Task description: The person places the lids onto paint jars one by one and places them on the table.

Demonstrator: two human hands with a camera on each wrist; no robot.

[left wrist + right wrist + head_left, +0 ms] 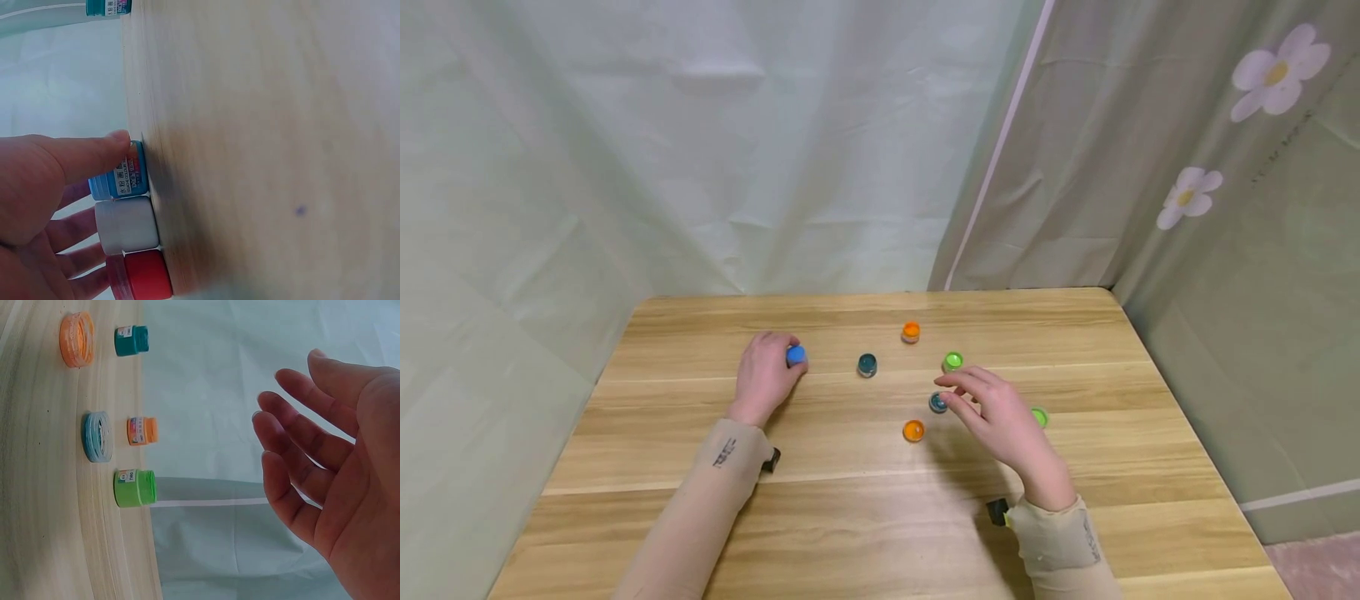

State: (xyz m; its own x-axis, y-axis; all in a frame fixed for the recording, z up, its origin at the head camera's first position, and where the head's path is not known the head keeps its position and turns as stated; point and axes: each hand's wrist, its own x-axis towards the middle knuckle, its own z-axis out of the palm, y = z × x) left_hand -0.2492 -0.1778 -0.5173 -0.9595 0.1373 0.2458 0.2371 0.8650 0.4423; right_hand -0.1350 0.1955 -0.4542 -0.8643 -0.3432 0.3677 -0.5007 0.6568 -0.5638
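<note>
At the worktop's (835,533) left, the left hand (766,371) grips a blue jar (797,355) lined up with a white jar (128,225) and red jar (149,275); the relaxed, empty right hand (1002,414) partly hides a teal lid (936,403).

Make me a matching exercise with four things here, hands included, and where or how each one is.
1. White jar
2. Right hand
3. Teal jar
4. Left hand

A. Between left hand and orange jar, head view
B. Thumb against the blue jar
C. Between blue jar and red jar
D. Raised, holding nothing

Pairs: 1-C, 2-D, 3-A, 4-B
</note>
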